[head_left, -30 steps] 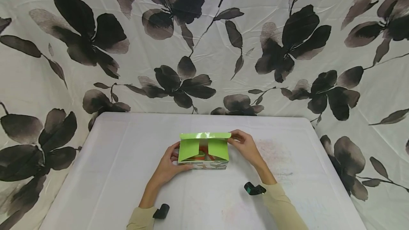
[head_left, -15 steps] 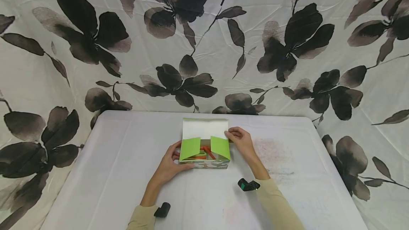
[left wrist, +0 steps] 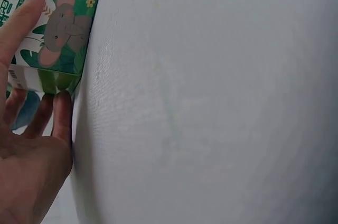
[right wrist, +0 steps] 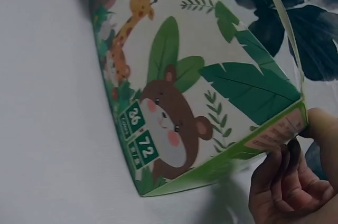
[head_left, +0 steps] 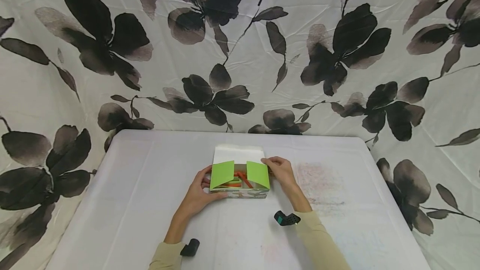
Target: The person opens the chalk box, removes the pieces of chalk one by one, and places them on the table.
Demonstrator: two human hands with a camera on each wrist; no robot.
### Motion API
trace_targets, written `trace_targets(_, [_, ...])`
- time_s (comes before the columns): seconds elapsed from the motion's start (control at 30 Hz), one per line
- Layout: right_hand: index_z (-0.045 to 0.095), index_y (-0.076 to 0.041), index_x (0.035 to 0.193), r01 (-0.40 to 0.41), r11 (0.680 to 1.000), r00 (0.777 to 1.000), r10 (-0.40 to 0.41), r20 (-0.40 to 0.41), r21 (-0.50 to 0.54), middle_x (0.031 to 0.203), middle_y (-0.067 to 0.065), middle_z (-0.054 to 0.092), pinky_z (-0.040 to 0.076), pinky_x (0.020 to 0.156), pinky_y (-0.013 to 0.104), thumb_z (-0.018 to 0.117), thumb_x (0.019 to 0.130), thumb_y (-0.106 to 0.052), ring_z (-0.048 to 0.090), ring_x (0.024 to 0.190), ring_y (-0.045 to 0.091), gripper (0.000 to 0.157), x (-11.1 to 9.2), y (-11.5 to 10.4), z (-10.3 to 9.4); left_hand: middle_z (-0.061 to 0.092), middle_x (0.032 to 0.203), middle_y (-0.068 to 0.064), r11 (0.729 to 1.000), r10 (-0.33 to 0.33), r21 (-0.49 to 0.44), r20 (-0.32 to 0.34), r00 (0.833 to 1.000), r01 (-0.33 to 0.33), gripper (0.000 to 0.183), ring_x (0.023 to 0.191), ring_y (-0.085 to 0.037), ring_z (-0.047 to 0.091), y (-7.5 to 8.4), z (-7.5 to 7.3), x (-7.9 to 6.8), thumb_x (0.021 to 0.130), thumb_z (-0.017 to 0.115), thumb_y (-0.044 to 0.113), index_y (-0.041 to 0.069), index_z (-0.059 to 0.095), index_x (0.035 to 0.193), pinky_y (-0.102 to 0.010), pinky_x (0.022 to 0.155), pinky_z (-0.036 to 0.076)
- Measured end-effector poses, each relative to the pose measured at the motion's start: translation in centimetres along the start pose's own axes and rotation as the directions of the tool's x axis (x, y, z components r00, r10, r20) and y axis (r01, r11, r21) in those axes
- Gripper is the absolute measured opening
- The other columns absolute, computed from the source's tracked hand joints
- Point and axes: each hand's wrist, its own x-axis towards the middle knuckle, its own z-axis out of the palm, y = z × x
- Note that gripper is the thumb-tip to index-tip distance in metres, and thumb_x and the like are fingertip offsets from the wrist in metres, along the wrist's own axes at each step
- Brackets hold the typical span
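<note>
A small cardboard box (head_left: 247, 194) stands on the white table, green on its flaps and printed with cartoon animals. Its two green side flaps are half raised, and the white-lined lid (head_left: 238, 154) tilts back. Orange-red and green items (head_left: 245, 180) show through the gap; their kind is unclear. My left hand (head_left: 200, 193) grips the box's left end, thumb along the front and fingers on the end face. At the back right corner, my right hand (head_left: 284, 173) holds the box between thumb and curled fingers. The right wrist view shows the printed front (right wrist: 211, 86) with a bear and giraffe.
The table (head_left: 131, 203) has a white cover with faint reddish and grey smudges right of the box. Behind it hangs a white cloth (head_left: 270, 74) with dark flowers. Black wrist cameras are on both sleeves, the right one (head_left: 286, 218) near the box's front right.
The lid has swung up from over the flaps and tipped back, showing its white inside. My right hand has moved slightly down and left along the corner. The left hand stays put.
</note>
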Motion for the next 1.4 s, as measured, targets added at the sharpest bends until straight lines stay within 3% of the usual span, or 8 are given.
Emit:
trace_targets(0.1, [0.071, -0.001, 0.105, 0.002, 1.0, 1.0, -0.001, -0.014, 0.009, 0.082, 0.002, 0.071, 0.053, 0.071, 0.026, 0.079, 0.092, -0.035, 0.063, 0.078, 0.013, 0.037, -0.1, 0.3, 0.0, 0.045, 0.138, -0.005, 1.0, -0.004, 0.001, 0.001, 1.0, 0.004, 0.107, 0.104, -0.022, 0.049, 0.2, 0.0, 0.0, 0.07, 0.098, 0.027, 0.019, 0.036, 0.157, -0.034, 0.088, 0.045])
trace_targets(0.27, [0.068, 0.001, 0.104, 0.082, 0.995, 0.996, -0.08, -0.037, 0.055, 0.079, 0.002, 0.07, 0.056, 0.07, 0.027, 0.078, 0.092, -0.04, 0.064, 0.075, 0.014, 0.043, -0.4, 0.6, 0.0, 0.045, 0.14, -0.006, 1.0, -0.01, 0.008, 0.012, 1.0, 0.01, 0.108, 0.105, -0.022, 0.049, 0.5, -0.1, 0.1, 0.07, 0.098, 0.028, 0.018, 0.035, 0.157, -0.035, 0.089, 0.045])
trace_targets(0.53, [0.068, -0.004, 0.109, 0.227, 0.974, 0.972, -0.227, -0.065, -0.015, 0.093, 0.007, 0.068, 0.057, 0.075, 0.028, 0.075, 0.095, -0.039, 0.064, 0.082, 0.016, 0.039, -1.9, 0.9, 0.0, 0.04, 0.148, -0.01, 1.0, 0.019, 0.015, 0.012, 1.0, -0.019, 0.113, 0.111, -0.023, 0.05, 1.4, -0.5, -0.7, 0.073, 0.096, 0.032, 0.016, 0.027, 0.161, -0.039, 0.094, 0.05])
trace_targets(0.8, [0.063, 0.0, 0.126, 0.438, 0.897, 0.897, -0.44, -0.034, -0.058, 0.12, 0.013, 0.066, 0.054, 0.093, 0.031, 0.073, 0.098, -0.026, 0.064, 0.108, 0.024, 0.039, -4.0, 1.5, -0.4, 0.046, 0.148, -0.012, 0.987, 0.154, 0.06, -0.107, 0.982, -0.148, 0.093, 0.117, -0.024, 0.053, 2.9, -0.6, -1.9, 0.08, 0.091, 0.029, 0.011, 0.04, 0.155, -0.048, 0.098, 0.051])
trace_targets(0.97, [0.06, 0.002, 0.129, 0.559, 0.823, 0.828, -0.561, 0.009, -0.1, 0.127, 0.011, 0.06, 0.051, 0.101, 0.033, 0.075, 0.096, -0.017, 0.058, 0.118, 0.025, 0.041, -5.3, 2.2, -0.5, 0.051, 0.143, -0.01, 0.971, 0.229, 0.111, -0.164, 0.96, -0.212, 0.082, 0.119, -0.024, 0.052, 3.4, -0.1, -2.5, 0.081, 0.09, 0.027, 0.008, 0.05, 0.149, -0.051, 0.099, 0.051])
trace_targets(1.13, [0.06, -0.003, 0.131, 0.649, 0.743, 0.76, -0.645, 0.085, -0.163, 0.131, 0.008, 0.057, 0.049, 0.104, 0.035, 0.079, 0.092, -0.013, 0.055, 0.123, 0.025, 0.045, -6.3, 2.9, -0.6, 0.055, 0.136, -0.01, 0.955, 0.291, 0.132, -0.21, 0.933, -0.268, 0.07, 0.114, -0.024, 0.055, 3.5, 0.4, -3.0, 0.081, 0.09, 0.019, 0.009, 0.057, 0.142, -0.052, 0.095, 0.052])
trace_targets(1.2, [0.061, -0.007, 0.131, 0.662, 0.728, 0.749, -0.653, 0.112, -0.179, 0.131, 0.007, 0.057, 0.049, 0.103, 0.038, 0.082, 0.089, -0.013, 0.055, 0.123, 0.025, 0.048, -6.5, 3.2, -0.6, 0.056, 0.134, -0.008, 0.95, 0.306, 0.139, -0.223, 0.926, -0.28, 0.067, 0.111, -0.022, 0.056, 3.4, 0.7, -3.0, 0.081, 0.09, 0.017, 0.009, 0.06, 0.139, -0.049, 0.093, 0.052])
trace_targets(1.4, [0.064, -0.009, 0.128, 0.658, 0.725, 0.752, -0.648, 0.12, -0.202, 0.131, 0.008, 0.058, 0.048, 0.102, 0.047, 0.088, 0.082, -0.011, 0.056, 0.122, 0.026, 0.052, -6.8, 3.7, -0.2, 0.059, 0.128, -0.01, 0.938, 0.341, 0.161, -0.265, 0.902, -0.307, 0.051, 0.107, -0.022, 0.059, 3.3, 1.1, -3.0, 0.082, 0.088, 0.012, 0.006, 0.068, 0.128, -0.03, 0.091, 0.052])
